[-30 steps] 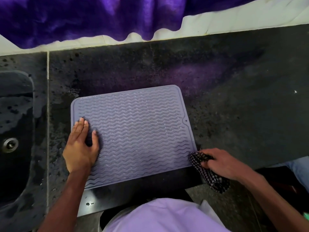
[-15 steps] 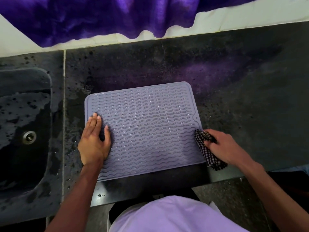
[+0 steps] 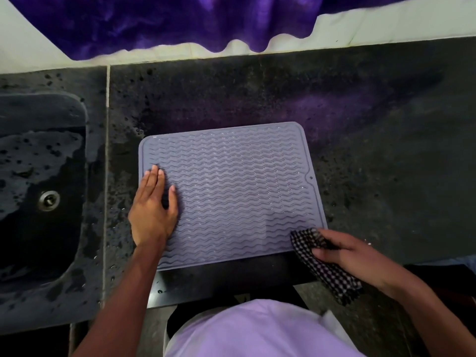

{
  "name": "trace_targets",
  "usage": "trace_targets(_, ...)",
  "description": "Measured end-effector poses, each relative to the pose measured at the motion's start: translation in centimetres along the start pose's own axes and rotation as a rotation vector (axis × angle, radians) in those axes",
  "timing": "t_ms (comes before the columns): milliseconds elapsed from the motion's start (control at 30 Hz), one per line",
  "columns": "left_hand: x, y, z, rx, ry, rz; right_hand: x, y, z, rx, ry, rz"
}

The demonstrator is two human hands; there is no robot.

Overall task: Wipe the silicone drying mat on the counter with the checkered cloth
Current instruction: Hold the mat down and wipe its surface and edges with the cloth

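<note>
Right hand [image 3: 353,256] had slid the cloth [image 3: 324,266] back to the mat's [image 3: 231,191] near right corner, gripping it. Left hand [image 3: 152,210] lay flat, fingers spread narrow, on mat's left edge, mid worktop [image 3: 386,150].

No legible text or labels.

matt ribbed silicone mat [image 3: 231,191], woven checked cloth [image 3: 327,269], wet speckled stone counter [image 3: 373,150], metal drain [image 3: 48,200].
</note>
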State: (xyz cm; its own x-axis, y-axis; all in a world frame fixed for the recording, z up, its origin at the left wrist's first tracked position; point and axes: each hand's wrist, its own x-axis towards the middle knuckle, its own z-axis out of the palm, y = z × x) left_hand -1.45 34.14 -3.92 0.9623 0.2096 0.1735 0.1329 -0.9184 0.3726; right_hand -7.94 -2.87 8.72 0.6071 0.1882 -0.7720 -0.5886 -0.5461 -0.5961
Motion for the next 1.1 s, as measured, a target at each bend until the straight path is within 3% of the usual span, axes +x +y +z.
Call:
trace_targets(200, -1.3, -0.4, -1.2, -0.145, 0.012, 0.054, 4.3, -6.7, 10.0, -0.261, 0.221, -0.339)
trace_targets(267, -2.6, -1.4, -1.7, -0.128, 0.053, 0.072, 5.9, -8.6, 14.1, -0.299, 0.214, -0.446)
trace_targets(433, -4.1, -5.2, -3.2, -0.014, 0.065, 0.082, 8.2, -10.5, 19.7, -0.916, 0.203, -0.731)
trace_targets(500, -4.1, -5.8, -3.3, 0.022, 0.031, 0.134, 8.4, -10.3, 20.4, -1.033, 0.221, -0.795)
trace_targets(667, -4.3, -6.0, -2.6, 0.129, 0.037, 0.155, 8.6, -8.8, 18.8, -1.047, 0.247, -0.756)
trace_targets(1100, -4.7, -5.9, -1.7, 0.076, 0.042, 0.064, 3.1, 0.5, 2.7, -1.049, 0.470, -0.271)
